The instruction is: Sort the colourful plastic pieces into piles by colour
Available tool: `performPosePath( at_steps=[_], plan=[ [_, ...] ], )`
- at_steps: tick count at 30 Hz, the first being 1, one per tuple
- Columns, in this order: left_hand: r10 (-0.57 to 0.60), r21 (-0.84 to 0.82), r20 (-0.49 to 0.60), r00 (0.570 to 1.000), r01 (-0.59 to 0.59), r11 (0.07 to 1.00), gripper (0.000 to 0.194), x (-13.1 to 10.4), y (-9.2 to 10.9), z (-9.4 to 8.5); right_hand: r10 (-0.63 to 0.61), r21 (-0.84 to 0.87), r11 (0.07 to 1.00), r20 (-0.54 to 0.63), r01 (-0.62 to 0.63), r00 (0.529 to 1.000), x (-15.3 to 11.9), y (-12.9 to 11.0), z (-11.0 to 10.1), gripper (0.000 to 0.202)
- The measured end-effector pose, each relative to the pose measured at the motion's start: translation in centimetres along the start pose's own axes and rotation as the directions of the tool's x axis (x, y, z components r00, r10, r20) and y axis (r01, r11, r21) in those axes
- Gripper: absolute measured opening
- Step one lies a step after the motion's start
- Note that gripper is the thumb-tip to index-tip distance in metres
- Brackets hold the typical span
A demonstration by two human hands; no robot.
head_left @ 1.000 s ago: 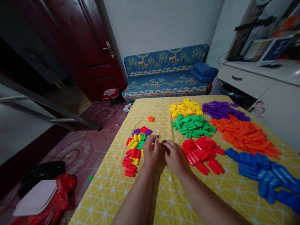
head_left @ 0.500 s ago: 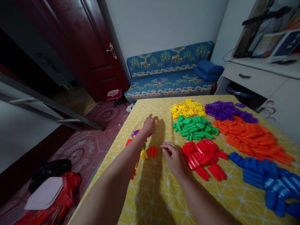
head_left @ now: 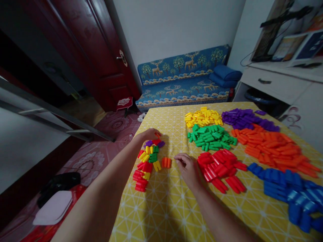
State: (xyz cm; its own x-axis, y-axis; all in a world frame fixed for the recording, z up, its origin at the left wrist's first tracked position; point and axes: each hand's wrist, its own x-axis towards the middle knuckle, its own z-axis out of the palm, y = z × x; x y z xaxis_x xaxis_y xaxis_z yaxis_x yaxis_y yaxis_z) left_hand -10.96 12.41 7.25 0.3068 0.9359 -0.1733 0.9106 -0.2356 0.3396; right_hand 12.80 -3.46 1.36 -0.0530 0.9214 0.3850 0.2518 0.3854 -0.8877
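Observation:
My left hand [head_left: 152, 133] is at the far end of a joined figure of colored plastic blocks [head_left: 152, 158] on the left of the table. Its fingers are closed on a small orange-red plastic block [head_left: 157, 135], just above a red block [head_left: 156, 142] with purple ones on either side. The figure runs toward me in yellow, green and red. My right hand [head_left: 186, 166] rests on the cloth with fingers curled toward the thumb; whatever is inside, if anything, is hidden. Between the hands lies a small group of orange blocks [head_left: 166, 163].
Sorted block piles cover the right side: yellow [head_left: 203, 117], green [head_left: 212, 137], purple [head_left: 246, 119], orange [head_left: 275, 148], red [head_left: 223, 166] and blue [head_left: 290, 191]. A yellow patterned cloth [head_left: 174, 208] covers the table. Behind it stands a blue sofa [head_left: 181, 80].
My left hand has drawn back leftward and slightly toward me, and its fingers have closed. The forearm has swung left, uncovering the block figure. My right hand has stayed nearly still.

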Motion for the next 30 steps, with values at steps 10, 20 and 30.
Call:
performPosePath(
  at_steps=[10, 20, 30],
  plan=[
    [0.146, 0.008, 0.064, 0.987, -0.147, 0.989, 0.040, -1.7, 0.9, 0.7, 0.013, -0.004, 1.000, 0.024, -0.013, 1.000, 0.0, 0.0, -0.1, 0.017],
    [-0.057, -0.115, -0.404, 0.913, 0.011, 0.993, 0.036, -4.3, 4.8, 4.5, -0.171, -0.390, 0.856, 0.407, 0.340, 0.897, -1.1, -0.3, 1.0, 0.051],
    [-0.456, -0.933, -0.357, 0.816, -0.332, 0.137, 0.056, -7.9, 12.8, 10.6, 0.134, 0.134, 0.984, -0.152, -0.114, 0.979, -0.5, 1.4, 0.6, 0.035]
  ],
)
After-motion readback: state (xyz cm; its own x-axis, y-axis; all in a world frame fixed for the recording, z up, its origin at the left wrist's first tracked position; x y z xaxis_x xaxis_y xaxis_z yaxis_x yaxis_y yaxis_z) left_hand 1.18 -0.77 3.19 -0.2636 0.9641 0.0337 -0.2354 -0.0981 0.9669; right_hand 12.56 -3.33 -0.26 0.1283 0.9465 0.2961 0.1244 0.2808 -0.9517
